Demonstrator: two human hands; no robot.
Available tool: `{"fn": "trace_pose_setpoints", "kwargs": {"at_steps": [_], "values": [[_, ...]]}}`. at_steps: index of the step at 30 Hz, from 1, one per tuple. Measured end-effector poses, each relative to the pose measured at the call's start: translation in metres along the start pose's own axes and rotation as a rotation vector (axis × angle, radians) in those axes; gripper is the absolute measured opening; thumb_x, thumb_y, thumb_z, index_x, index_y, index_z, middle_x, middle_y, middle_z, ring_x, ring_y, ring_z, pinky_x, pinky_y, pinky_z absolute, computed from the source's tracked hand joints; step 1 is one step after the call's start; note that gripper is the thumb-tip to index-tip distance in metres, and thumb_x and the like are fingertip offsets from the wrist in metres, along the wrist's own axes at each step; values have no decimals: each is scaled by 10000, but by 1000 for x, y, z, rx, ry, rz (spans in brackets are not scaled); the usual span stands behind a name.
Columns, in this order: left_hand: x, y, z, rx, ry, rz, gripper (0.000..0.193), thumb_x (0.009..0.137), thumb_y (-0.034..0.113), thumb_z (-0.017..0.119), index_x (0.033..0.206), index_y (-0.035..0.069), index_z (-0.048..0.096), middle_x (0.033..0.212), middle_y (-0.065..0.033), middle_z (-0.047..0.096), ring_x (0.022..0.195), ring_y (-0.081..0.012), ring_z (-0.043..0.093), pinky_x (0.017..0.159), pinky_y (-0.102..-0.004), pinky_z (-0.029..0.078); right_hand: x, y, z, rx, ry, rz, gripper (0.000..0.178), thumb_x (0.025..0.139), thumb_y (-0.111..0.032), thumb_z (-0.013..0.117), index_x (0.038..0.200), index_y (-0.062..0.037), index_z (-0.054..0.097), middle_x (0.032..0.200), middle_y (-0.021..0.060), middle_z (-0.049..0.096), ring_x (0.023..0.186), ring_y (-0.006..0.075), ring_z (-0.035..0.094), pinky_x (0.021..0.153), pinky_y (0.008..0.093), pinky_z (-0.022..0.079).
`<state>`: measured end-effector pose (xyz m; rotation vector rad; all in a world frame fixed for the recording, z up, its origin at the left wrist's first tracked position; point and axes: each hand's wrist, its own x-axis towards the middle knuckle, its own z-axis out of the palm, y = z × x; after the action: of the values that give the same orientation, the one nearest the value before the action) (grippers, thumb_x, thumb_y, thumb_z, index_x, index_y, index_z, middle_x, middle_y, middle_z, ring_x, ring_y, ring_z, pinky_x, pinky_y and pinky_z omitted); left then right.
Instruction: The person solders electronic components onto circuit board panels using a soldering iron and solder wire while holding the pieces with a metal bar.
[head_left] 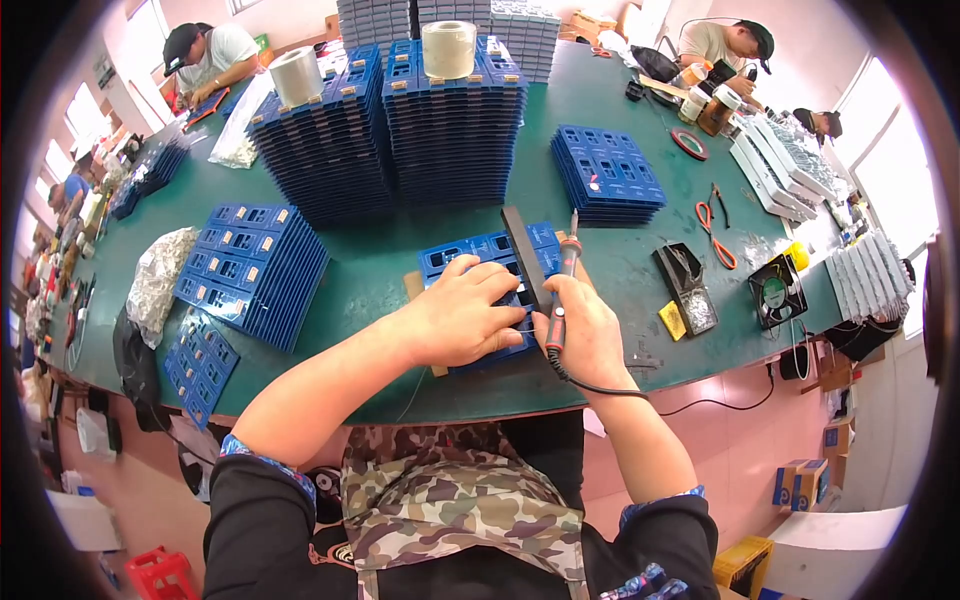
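Observation:
A blue circuit board panel [490, 245] lies in front of me on a brown backing board [414, 287]. A dark flat bar [525, 250] lies slantwise across the panel. My left hand [465, 315] rests over the panel, its fingers bent, thumb and forefinger close together on a thin wire [526, 331]. The wire trails below that hand towards the table edge. In my right hand [588, 335] is a soldering iron [568, 262], its tip pointing up and away from the panel. The right fingertips are beside the bar and the wire's end.
Tall stacks of blue panels [450, 140] stand ahead, topped by white rolls [448, 50]. More panels [250, 270] are stacked at left and a lower pile [607, 175] at right. A dark tray [686, 290], orange-handled pliers [716, 235] and small fan [775, 290] lie at right. Other people work farther off.

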<state>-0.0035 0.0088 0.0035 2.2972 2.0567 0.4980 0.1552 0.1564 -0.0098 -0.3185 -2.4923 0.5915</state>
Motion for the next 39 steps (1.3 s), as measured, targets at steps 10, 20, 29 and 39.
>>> {"fn": "trace_pose_setpoints", "kwargs": {"at_steps": [10,20,29,39], "values": [[2,10,-5,91,-105,-95,374,963,406,556,1193,138,681,1284,-121,565,1305,-290,468,1141,-614,207,-3,1,1,68,13,8,362,808,-82,689,1138,-65,542,921,193,593,842,403,616,720,473,498],[5,12,-8,146,-187,-117,413,999,435,486,1229,150,677,1313,-118,566,1358,-289,436,1170,-654,117,-13,14,-27,91,173,29,289,796,-64,702,1051,-49,565,883,175,623,812,383,623,703,452,505],[6,14,-9,89,-200,-150,414,1001,427,488,1218,135,686,1325,-124,555,1372,-281,415,1177,-643,109,-73,82,-61,-162,130,182,278,800,-44,695,1043,-53,561,850,165,603,768,378,597,669,443,470],[1,10,-3,43,-140,-165,364,971,381,557,1224,144,669,1329,-110,540,1334,-269,444,1171,-645,136,-52,67,-59,-23,200,65,312,808,-36,730,1084,-58,587,935,152,648,834,329,642,740,376,511]]}}
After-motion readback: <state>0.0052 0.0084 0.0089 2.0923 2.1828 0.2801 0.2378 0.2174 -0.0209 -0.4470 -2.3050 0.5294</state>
